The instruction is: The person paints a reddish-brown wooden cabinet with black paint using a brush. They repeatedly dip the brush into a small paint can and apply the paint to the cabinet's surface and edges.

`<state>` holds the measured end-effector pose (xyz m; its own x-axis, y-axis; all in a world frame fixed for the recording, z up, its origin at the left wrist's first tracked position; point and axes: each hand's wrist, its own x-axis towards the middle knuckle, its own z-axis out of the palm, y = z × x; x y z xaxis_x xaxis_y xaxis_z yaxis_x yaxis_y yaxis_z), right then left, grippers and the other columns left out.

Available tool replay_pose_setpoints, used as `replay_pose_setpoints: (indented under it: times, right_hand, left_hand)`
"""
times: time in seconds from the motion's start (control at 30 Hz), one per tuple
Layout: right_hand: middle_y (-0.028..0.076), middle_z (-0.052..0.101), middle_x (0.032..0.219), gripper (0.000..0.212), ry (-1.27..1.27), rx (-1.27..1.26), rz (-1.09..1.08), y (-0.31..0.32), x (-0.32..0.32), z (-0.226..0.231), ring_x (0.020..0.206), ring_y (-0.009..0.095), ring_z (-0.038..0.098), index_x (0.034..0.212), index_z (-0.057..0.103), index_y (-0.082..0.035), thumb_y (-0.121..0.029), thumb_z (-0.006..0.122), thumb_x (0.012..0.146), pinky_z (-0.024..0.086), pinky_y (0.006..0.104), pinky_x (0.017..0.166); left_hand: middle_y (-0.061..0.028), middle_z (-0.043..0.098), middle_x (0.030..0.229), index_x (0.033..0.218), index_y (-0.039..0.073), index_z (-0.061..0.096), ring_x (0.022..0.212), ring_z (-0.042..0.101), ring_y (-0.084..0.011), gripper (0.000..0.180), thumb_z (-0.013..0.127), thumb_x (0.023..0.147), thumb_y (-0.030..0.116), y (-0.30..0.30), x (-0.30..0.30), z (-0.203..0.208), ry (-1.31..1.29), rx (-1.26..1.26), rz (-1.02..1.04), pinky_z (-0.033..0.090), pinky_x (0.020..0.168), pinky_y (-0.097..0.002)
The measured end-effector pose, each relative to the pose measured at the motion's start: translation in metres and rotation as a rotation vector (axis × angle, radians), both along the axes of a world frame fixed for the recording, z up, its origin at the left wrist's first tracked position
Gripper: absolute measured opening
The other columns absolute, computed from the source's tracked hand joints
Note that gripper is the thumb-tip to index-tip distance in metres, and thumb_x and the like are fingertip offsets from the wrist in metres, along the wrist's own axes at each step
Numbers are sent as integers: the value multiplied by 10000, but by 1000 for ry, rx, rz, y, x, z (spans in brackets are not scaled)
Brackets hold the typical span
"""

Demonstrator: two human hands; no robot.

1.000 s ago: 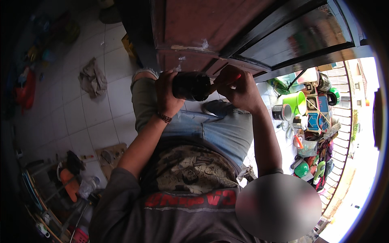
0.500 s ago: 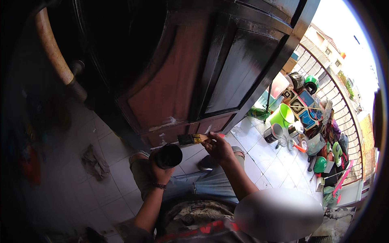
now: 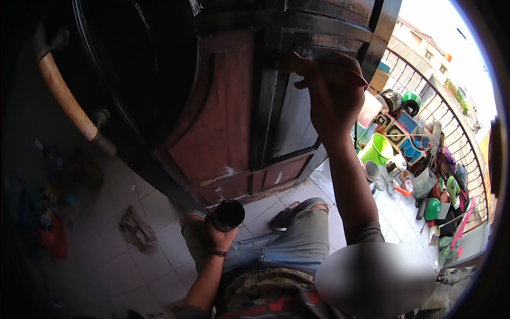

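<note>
A panelled wooden door [image 3: 223,117] stands before me, partly coated in black and partly bare reddish brown. My left hand [image 3: 222,234] is closed round a dark, round paint can [image 3: 229,215], held low over my left thigh. Raised against the upper right part of the door, my right hand [image 3: 336,87] grips a paintbrush [image 3: 295,63] by its handle. The bristles are dark and hard to make out against the black frame, so I cannot tell whether they touch it. Below my right wrist lies a glossy inset panel [image 3: 297,119].
A long curved door handle [image 3: 66,98] juts out at the left. A crumpled cloth [image 3: 137,228] lies on the white floor tiles. To the right, a green bucket [image 3: 377,150], green helmets [image 3: 411,101] and piled household goods stand along a metal railing [image 3: 451,101].
My right hand has lifted the paintbrush from beside the paint can up to the upper right of the door. The left hand still holds the can, slightly lower and further right in view.
</note>
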<state>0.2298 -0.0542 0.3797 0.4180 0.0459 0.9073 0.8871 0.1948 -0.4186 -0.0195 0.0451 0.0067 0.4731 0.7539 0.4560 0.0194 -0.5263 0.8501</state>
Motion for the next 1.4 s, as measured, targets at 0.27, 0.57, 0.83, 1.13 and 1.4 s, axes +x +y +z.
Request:
replay_pose_setpoints:
  times: [0.27, 0.57, 0.83, 1.13, 1.4]
  right_hand:
    - [48, 695, 875, 278, -278, -15, -204, 24, 9, 24, 765, 190, 707, 950, 656, -92, -163, 849, 764, 547, 300, 678]
    - [58, 690, 870, 257, -369, 32, -248, 31, 7, 12, 735, 221, 692, 923, 652, -81, -127, 848, 763, 547, 309, 662]
    - [58, 678, 843, 224, -323, 78, -268, 41, 4, 5, 720, 213, 680, 893, 653, -78, -124, 837, 773, 543, 311, 647]
    - [74, 656, 840, 230, -339, 64, -245, 37, -2, 8, 702, 230, 670, 906, 642, -78, -88, 825, 768, 532, 309, 635]
    - [48, 696, 883, 204, -367, -262, -113, 17, -9, 30, 810, 127, 687, 954, 668, -46, 10, 766, 785, 535, 258, 723]
  left_hand:
    - [-136, 585, 1149, 1213, 49, 549, 1112, 568, -311, 703, 859, 588, 139, 4, -1, -12, -28, -48, -8, 424, 999, -423]
    - [-144, 546, 1270, 1351, 35, 428, 1207, 545, -289, 928, 863, 540, 160, 10, -1, -39, 31, -3, -46, 410, 1061, -430]
    - [-139, 555, 1207, 1268, 34, 496, 1155, 553, -304, 788, 873, 585, 145, 6, -2, -17, -17, -6, -12, 424, 1023, -426]
    - [-142, 537, 1286, 1368, 34, 411, 1215, 535, -287, 944, 877, 558, 164, 9, -6, -30, 37, -24, -27, 408, 1065, -431]
    - [-135, 555, 1254, 1329, 39, 457, 1193, 545, -287, 882, 873, 562, 169, 8, -5, -35, -24, 13, -6, 414, 1051, -423]
